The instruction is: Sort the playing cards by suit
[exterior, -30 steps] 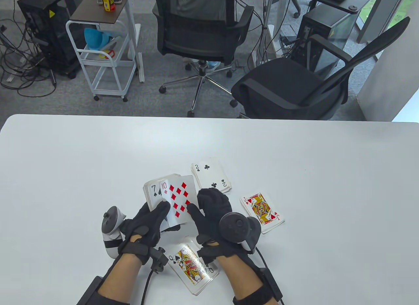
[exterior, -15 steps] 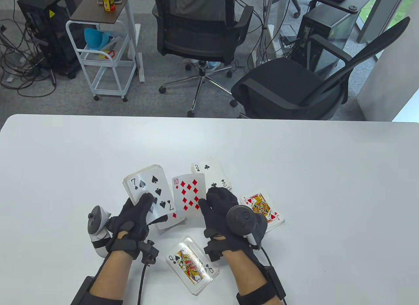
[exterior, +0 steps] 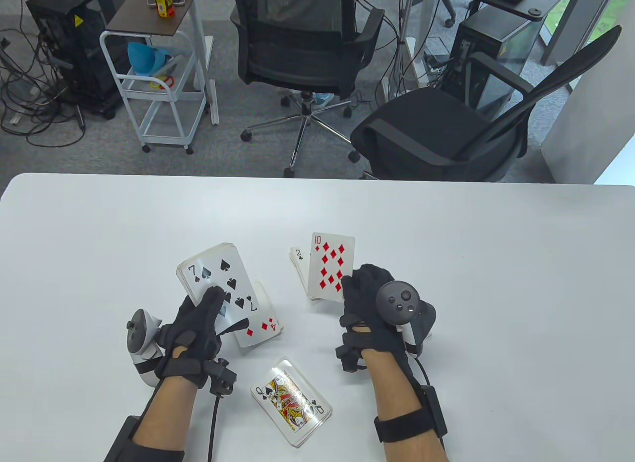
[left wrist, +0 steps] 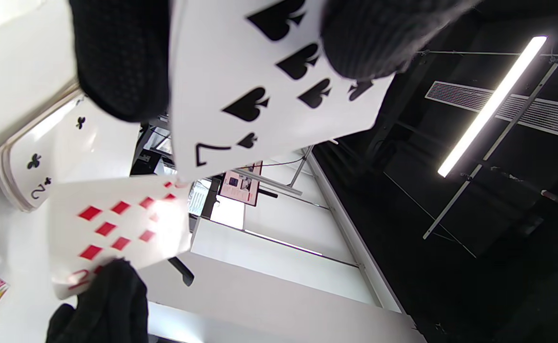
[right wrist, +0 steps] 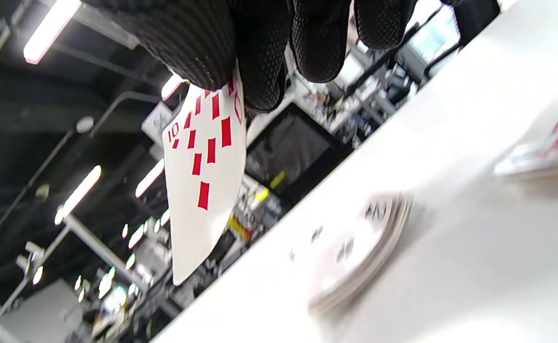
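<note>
Both grips hold cards: left (exterior: 198, 318) the deck (exterior: 211, 278), right (exterior: 367, 293) the ten (exterior: 330, 268).

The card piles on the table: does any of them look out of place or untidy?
Nothing is damaged. Only the diamond pile looks odd: it lies half under the deck that the left hand holds, while the queen of spades pile sits askew.

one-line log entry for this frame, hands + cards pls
left hand: holds deck, 7 of spades on top | right hand: pinches 10 of diamonds, lifted over clubs pile | not yet placed
</note>
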{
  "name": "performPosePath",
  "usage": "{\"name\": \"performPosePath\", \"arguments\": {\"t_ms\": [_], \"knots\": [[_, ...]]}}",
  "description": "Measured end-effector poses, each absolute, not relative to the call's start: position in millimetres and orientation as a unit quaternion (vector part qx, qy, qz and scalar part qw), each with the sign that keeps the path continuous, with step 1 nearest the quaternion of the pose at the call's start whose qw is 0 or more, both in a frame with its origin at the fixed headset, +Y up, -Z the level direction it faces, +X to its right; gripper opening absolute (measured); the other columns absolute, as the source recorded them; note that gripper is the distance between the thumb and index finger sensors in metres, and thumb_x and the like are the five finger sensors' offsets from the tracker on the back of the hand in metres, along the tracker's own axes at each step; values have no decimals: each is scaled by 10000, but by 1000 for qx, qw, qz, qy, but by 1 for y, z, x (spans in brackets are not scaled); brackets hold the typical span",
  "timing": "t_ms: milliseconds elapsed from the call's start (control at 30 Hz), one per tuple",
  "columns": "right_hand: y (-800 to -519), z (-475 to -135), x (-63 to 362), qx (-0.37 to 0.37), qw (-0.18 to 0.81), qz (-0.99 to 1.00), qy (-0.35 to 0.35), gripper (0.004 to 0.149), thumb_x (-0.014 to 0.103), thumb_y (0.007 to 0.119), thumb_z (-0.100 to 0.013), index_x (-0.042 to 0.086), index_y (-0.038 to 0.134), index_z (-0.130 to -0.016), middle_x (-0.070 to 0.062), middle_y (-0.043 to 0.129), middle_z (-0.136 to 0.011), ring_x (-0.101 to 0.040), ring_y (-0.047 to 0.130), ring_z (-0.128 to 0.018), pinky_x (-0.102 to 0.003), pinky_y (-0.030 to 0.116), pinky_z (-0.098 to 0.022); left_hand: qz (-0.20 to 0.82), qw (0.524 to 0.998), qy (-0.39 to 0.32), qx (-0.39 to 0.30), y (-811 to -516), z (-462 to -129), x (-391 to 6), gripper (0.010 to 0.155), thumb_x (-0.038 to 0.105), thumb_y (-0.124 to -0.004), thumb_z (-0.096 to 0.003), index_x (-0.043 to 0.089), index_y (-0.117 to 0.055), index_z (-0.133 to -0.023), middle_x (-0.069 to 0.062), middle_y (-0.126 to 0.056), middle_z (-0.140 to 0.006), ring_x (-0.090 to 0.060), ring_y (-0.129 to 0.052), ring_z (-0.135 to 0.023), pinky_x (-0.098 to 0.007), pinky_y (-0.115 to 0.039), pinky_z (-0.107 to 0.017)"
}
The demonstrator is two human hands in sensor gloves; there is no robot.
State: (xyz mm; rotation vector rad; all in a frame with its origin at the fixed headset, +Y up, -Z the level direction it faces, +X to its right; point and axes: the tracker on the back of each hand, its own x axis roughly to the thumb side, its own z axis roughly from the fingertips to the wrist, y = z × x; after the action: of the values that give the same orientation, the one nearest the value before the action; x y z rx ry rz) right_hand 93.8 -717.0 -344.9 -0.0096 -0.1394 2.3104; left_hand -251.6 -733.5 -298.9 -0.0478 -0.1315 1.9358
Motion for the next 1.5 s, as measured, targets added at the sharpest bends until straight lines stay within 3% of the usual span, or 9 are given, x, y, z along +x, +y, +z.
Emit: {"name": "performPosePath", "arguments": {"t_ms": [133, 333, 500, 633, 733, 900, 1033, 1233, 1500], "knots": [[-718, -346, 48, 50, 379, 924, 15, 383, 321, 809, -578, 59, 833, -857, -246, 553, -1068, -550, 372, -1013, -752, 302, -661, 828, 557, -57, -11, -731, -299, -255, 556, 517, -796, -583, 271, -629, -1053, 11, -807, -1015, -288, -941, -849, -415, -933, -498], [-720, -356, -32, 93, 266, 952, 118, 389, 321, 824, -578, 32, 843, -837, -251, 540, -1068, -548, 345, -1017, -750, 278, -663, 841, 539, -53, 14, -727, -296, -265, 559, 529, -785, -584, 267, -629, -1052, 11, -818, -1006, -287, -942, -847, -414, -934, -496], [-740, -366, -68, 81, 118, 980, 138, 389, 332, 845, -570, 36, 843, -822, -252, 554, -1054, -551, 359, -1009, -747, 279, -663, 844, 534, -51, 18, -726, -296, -267, 557, 529, -784, -586, 267, -628, -1052, 11, -817, -1006, -287, -942, -846, -414, -933, -496], [-748, -364, -70, 82, 58, 990, 102, 421, 386, 883, -549, 70, 810, -816, -239, 560, -1049, -545, 376, -1007, -744, 288, -665, 844, 534, -54, 14, -726, -296, -265, 558, 528, -784, -586, 267, -627, -1053, 12, -817, -1006, -287, -940, -848, -415, -933, -498], [-735, -359, -55, 94, 76, 991, 56, 414, 408, 870, -553, 95, 794, -812, -226, 567, -1047, -539, 387, -1008, -740, 299, -668, 842, 537, -55, 6, -727, -297, -262, 558, 528, -783, -587, 265, -627, -1053, 11, -816, -1007, -286, -940, -849, -414, -932, -498], [-707, -339, 7, 83, 218, 972, -4, 397, 421, 792, -580, 86, 816, -791, -240, 570, -1048, -548, 386, -1003, -739, 307, -665, 832, 552, -56, -12, -731, -297, -253, 559, 530, -780, -587, 264, -627, -1054, 9, -816, -1006, -290, -939, -847, -415, -933, -495], [-706, -320, 49, 86, 327, 939, -70, 419, 441, 764, -586, 83, 821, -796, -242, 583, -1047, -552, 393, -1004, -747, 308, -657, 815, 575, -61, -37, -737, -297, -240, 561, 532, -778, -587, 262, -626, -1055, 6, -817, -1006, -291, -941, -846, -415, -933, -494], [-708, -307, 58, 108, 420, 894, -114, 460, 459, 729, -582, 87, 806, -841, -232, 603, -1043, -547, 416, -1000, -748, 314, -653, 795, 599, -59, -70, -749, -296, -220, 559, 524, -780, -587, 255, -631, -1053, -5, -810, -1010, -299, -945, -838, -420, -935, -487], [-713, -297, 47, 155, 429, 886, -90, 503, 485, 750, -577, 86, 775, -883, -227, 600, -1050, -544, 439, -998, -744, 340, -658, 777, 617, -56, -112, -762, -293, -208, 554, 489, -808, -580, 253, -634, -1050, -4, -819, -1004, -297, -951, -836, -421, -941, -485]]}}
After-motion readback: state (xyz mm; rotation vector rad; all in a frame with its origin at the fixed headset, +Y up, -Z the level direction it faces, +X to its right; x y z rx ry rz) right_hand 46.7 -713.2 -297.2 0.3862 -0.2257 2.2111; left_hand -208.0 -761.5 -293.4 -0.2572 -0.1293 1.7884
